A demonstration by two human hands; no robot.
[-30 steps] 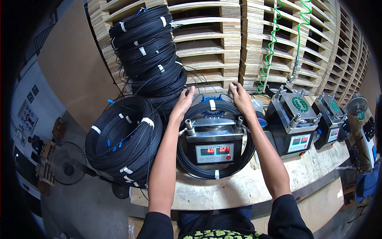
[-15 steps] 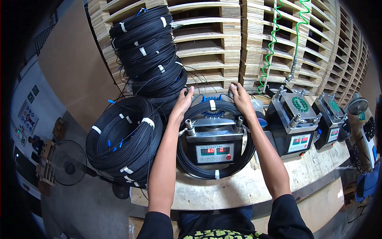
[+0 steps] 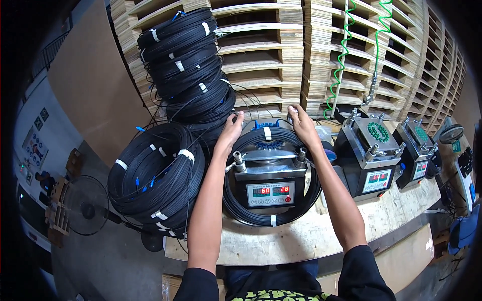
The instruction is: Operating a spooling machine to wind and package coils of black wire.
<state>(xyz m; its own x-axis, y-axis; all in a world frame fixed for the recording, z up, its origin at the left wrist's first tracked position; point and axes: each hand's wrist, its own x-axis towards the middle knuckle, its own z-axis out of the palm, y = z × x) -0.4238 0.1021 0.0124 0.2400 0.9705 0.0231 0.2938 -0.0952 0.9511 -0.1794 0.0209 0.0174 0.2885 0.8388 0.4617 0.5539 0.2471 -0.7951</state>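
In front of me on the table stands a black and metal bench machine (image 3: 271, 173) with a lit panel of red digits (image 3: 268, 193). A black cable coil (image 3: 251, 216) with white ties rings it, passing over its far part. Blue connectors (image 3: 266, 124) sit in a row at the machine's far side. My left hand (image 3: 231, 133) is closed around a far corner post, mostly hidden by the fingers. My right hand (image 3: 303, 128) grips the opposite far corner post, with a bit of metal showing. Two near metal posts (image 3: 239, 160) stand free between my forearms.
Tied black cable coils (image 3: 155, 173) lie at left, with a taller coil stack (image 3: 186, 65) behind. Two similar machines (image 3: 369, 150) with green round patterns stand at right. Wooden pallets (image 3: 256, 60) rise behind. Green air hoses (image 3: 344, 55) hang there. A fan (image 3: 88, 204) stands at left.
The right group of red digits on the near machine's panel now reads differently. Both hands stay almost where they were; the hanging air hose nozzle has swung slightly.
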